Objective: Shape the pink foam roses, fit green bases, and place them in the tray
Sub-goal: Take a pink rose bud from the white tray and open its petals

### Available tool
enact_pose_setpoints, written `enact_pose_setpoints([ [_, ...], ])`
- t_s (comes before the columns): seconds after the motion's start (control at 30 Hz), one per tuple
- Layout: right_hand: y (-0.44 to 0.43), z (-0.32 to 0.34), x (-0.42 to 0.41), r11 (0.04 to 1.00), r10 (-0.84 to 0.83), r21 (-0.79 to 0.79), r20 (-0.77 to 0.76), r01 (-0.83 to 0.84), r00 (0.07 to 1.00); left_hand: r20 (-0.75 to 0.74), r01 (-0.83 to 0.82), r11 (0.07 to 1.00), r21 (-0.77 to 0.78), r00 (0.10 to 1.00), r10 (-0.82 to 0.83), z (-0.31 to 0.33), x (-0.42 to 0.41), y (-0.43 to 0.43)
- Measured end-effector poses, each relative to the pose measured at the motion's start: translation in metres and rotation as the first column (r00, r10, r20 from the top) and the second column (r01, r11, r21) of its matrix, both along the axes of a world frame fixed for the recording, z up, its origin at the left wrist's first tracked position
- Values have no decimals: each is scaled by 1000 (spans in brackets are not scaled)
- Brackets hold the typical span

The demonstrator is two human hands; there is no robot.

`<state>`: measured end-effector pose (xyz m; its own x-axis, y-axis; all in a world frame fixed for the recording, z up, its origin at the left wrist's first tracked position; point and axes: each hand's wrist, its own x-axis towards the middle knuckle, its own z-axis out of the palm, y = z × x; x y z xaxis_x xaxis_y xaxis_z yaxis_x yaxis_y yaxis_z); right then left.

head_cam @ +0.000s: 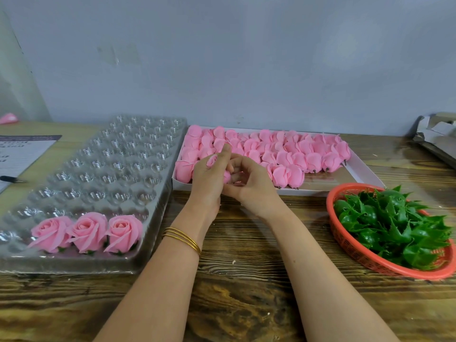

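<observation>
Both hands meet at the table's middle, around one pink foam rose (212, 161). My left hand (208, 178) grips it from the left, forefinger raised. My right hand (249, 181) curls against it from the right, fingers on its petals. Behind them a white box (362, 169) holds several unshaped pink rosebuds (283, 149). A red basket (345, 245) at the right is full of green bases (392, 223). The clear plastic tray (98, 174) at the left carries three finished roses (88, 230) in its front row.
A sheet of paper (22, 151) and a black pen (12, 179) lie at the far left. Grey cardboard (436, 137) sits at the back right. A wall closes the table's far side. Bare wooden tabletop (246, 280) shows in front.
</observation>
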<state>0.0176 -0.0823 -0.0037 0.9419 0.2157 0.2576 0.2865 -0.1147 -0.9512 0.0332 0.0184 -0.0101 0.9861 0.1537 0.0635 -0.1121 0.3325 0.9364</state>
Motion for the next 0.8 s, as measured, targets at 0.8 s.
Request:
enact_pose_setpoints([
  [0.8, -3, 10, 0, 973, -200, 103, -60, 206, 978, 169, -238, 934, 267, 966, 198, 0, -2, 3],
])
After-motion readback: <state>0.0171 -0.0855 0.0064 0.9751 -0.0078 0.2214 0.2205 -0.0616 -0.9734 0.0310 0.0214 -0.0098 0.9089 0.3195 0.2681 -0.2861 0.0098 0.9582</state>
